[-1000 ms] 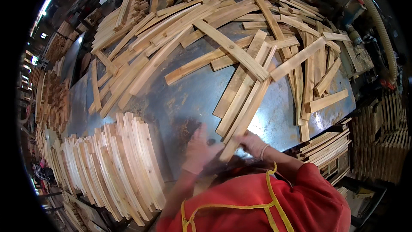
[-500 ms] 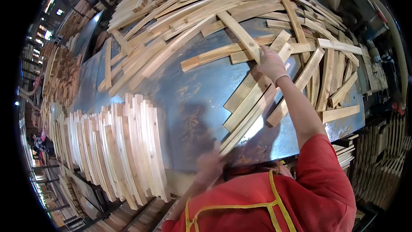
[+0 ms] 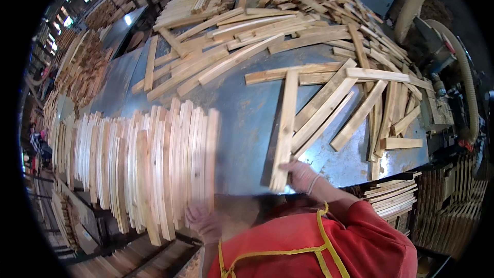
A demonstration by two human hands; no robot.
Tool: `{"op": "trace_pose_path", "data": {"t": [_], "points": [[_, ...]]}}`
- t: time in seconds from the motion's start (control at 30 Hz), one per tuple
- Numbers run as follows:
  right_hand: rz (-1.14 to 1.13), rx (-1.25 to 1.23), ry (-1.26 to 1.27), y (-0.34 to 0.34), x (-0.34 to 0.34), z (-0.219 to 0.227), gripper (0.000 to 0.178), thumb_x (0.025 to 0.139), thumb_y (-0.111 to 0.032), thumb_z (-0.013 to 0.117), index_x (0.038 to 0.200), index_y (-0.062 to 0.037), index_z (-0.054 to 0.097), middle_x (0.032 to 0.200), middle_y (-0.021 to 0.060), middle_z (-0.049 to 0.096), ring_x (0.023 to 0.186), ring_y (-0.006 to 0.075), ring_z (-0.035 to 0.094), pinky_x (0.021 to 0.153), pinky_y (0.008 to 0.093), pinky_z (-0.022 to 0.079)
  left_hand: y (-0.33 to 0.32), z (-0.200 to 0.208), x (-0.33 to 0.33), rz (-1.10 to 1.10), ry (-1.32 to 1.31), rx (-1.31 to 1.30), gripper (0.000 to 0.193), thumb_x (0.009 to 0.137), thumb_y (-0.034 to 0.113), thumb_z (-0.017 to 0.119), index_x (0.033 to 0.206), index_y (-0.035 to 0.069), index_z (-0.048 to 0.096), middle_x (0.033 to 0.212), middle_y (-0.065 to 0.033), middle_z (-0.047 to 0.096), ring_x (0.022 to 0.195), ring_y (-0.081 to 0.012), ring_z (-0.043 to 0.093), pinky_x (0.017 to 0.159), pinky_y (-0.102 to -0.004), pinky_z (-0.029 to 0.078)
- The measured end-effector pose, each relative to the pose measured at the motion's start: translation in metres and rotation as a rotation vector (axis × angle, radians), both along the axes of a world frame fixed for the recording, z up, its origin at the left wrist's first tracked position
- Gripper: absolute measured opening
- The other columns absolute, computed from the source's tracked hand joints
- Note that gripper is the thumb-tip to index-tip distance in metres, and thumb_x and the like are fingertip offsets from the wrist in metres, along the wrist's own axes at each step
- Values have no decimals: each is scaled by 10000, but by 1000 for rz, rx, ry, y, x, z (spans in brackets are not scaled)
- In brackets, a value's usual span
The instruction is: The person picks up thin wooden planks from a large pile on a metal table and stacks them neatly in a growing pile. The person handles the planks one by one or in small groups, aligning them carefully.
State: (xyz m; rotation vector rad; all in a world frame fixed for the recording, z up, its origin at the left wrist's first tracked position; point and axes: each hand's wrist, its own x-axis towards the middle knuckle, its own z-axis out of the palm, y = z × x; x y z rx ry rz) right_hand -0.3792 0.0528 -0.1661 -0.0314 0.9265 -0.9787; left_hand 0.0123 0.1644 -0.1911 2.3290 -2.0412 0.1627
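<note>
My right hand (image 3: 301,175) grips the near end of a long pale wooden slat (image 3: 286,123), which points away from me over the metal tabletop (image 3: 242,139). Its far end reaches a slat lying crosswise. To the left, my left hand (image 3: 204,222), slightly blurred, is closed at the near end of another wooden slat (image 3: 212,154). That slat is smeared by motion and stands against the right end of a tight row of slats (image 3: 154,170). Several loose slats (image 3: 329,108) lie slanted just right of the one in my right hand.
A jumbled heap of slats (image 3: 309,0) covers the far part of the table, with a neater stack (image 3: 195,7) at far left. Ribbed hoses (image 3: 417,5) and machinery stand at the right. More stacked wood (image 3: 393,201) sits below the table's near right edge.
My right hand has drawn back toward me with a slat, which has swung to point away. My left hand has moved left, bringing a slat to the row's right end. The view has shifted.
</note>
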Motion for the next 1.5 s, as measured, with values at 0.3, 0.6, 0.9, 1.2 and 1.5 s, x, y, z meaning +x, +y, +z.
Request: {"op": "trace_pose_path", "data": {"t": [0.3,0.6,0.9,1.2,1.5], "points": [[-176,-1154,2027,-193,-140,143,354,1001,-104,632,1346,-143,700,1143,147,712,1089,358,673,922,502,534,-25,27,-36,-262,222,89,895,862,433,775,1610,65,450,1610,-200,458,1476,-436,433,1206,-602,369],[-428,-232,1386,-129,-209,36,715,927,-357,747,1497,22,539,1353,256,698,1223,357,686,1040,440,528,-67,45,-166,-474,426,157,839,821,393,816,1544,75,534,1557,-183,492,1431,-396,481,1185,-544,396],[-501,-52,425,-77,-117,-20,399,883,-52,695,1263,19,596,950,140,713,829,244,686,690,393,568,-156,58,-275,-588,473,382,814,828,439,819,1518,103,547,1474,-195,542,1286,-417,594,1064,-538,494],[-516,-9,1731,-64,-279,-40,426,911,-263,761,1243,-11,676,1082,190,712,984,395,693,893,483,558,-133,51,-205,-496,523,507,496,961,207,638,1453,151,614,1103,-186,752,1026,-433,727,905,-569,567],[-548,-183,224,-43,-166,-57,469,935,-129,792,1362,-45,618,1276,116,722,1180,305,704,1051,467,590,-63,41,-72,-77,265,39,606,897,130,752,1481,57,606,1503,-175,536,1394,-424,506,1157,-536,425]]}}
